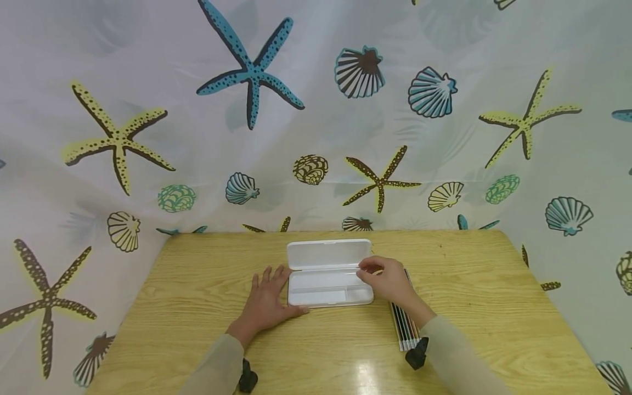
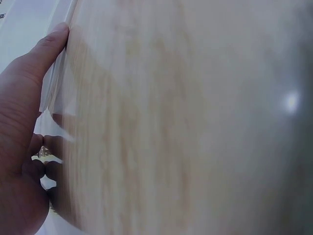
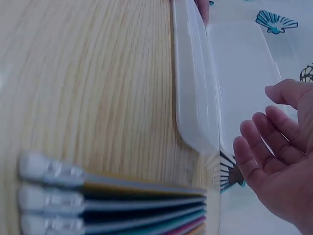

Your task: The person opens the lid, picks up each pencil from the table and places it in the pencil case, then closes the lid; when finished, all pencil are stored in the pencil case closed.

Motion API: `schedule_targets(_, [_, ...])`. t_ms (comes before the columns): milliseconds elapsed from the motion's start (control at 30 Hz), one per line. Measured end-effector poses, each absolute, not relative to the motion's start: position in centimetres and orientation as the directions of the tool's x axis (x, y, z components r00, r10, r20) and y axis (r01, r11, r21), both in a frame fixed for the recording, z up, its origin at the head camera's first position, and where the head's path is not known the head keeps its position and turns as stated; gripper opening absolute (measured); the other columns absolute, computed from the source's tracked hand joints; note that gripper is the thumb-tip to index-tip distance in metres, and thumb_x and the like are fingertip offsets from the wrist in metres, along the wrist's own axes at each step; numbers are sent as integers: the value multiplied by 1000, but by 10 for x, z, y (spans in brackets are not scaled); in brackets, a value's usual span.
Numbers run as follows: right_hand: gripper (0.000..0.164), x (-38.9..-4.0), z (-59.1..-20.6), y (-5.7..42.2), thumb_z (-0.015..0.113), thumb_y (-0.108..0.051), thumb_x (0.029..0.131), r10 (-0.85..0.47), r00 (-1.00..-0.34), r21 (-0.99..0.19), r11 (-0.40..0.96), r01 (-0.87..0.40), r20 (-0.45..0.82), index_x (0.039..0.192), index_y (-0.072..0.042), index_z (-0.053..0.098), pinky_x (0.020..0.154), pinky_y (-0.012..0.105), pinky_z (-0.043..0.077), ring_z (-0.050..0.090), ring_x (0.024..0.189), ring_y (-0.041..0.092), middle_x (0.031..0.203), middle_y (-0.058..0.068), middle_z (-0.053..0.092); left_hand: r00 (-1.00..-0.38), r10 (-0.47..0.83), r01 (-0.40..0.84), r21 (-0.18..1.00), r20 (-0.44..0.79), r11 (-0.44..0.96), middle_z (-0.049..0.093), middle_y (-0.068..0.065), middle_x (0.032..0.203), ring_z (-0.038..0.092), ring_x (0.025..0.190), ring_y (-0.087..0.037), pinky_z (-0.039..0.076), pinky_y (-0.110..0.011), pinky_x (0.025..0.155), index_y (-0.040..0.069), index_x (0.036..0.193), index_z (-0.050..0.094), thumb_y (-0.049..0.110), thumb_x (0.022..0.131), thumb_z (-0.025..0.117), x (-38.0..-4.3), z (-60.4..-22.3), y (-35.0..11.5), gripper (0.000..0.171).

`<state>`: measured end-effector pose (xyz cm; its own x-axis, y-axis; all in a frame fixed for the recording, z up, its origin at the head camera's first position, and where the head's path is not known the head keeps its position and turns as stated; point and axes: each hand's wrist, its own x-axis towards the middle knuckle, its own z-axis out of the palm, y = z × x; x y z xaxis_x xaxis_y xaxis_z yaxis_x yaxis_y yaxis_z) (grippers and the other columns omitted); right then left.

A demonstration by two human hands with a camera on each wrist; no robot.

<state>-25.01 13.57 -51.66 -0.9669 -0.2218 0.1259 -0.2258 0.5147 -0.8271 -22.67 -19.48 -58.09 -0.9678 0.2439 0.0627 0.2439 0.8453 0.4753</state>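
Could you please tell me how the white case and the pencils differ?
Colour: the case is white, while the pencils show dark and coloured barrels with white ends. Pose: the case lies with its long side across the table, while the pencils run roughly front to back. Build: the case is one hinged box with its lid open, while the pencils are several thin sticks side by side. Both rest on the table.

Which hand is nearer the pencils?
Right. The right hand is beside the pencils, its wrist above them; the left hand is at the left end of the white case.
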Motion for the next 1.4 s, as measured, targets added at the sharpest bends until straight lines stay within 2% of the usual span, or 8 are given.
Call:
schedule_targets(233, [29, -245, -515, 168, 76, -18, 97, -182, -979, -835, 521, -177, 93, 121, -1, 75, 77, 25, 56, 71, 95, 18, 106, 10, 78, -965, 253, 255, 478, 71, 840, 37, -22, 168, 23, 159, -51, 12, -77, 124, 18, 166, 37, 77, 78, 77, -227, -583, -195, 113])
schedule_targets(500, [32, -240, -520, 199, 74, -20, 99, -116, -992, -814, 571, -104, 46, 125, -1, 73, 83, 29, 58, 73, 101, 24, 112, 13, 77, -965, 255, 255, 466, 65, 847, 38, -21, 168, 24, 158, -50, 12, -77, 124, 17, 165, 37, 77, 78, 76, -227, -581, -195, 113])
schedule_targets(633, [32, -234, -520, 210, 74, -21, 99, -105, -994, -816, 571, -94, 41, 124, -1, 73, 83, 28, 58, 72, 101, 25, 112, 15, 77, -966, 251, 249, 472, 59, 846, 37, -21, 169, 23, 159, -49, 11, -76, 125, 17, 166, 36, 77, 78, 77, -226, -579, -195, 114])
schedule_targets(1033, [30, -226, -532, 243, 73, -17, 99, -75, -997, -784, 616, -73, 34, 122, 3, 73, 77, 23, 56, 70, 91, 17, 107, 16, 77, -966, 254, 245, 469, 45, 849, 36, -22, 169, 23, 159, -50, 11, -76, 125, 15, 166, 35, 76, 79, 77, -225, -576, -194, 114])
schedule_targets(1400, [33, -220, -541, 254, 75, -18, 99, -57, -998, -766, 642, -33, -6, 124, 4, 72, 79, 22, 56, 74, 100, 27, 112, 18, 77, -967, 249, 242, 472, 49, 848, 37, -22, 168, 23, 159, -51, 11, -76, 125, 13, 165, 37, 75, 79, 77, -224, -574, -194, 113])
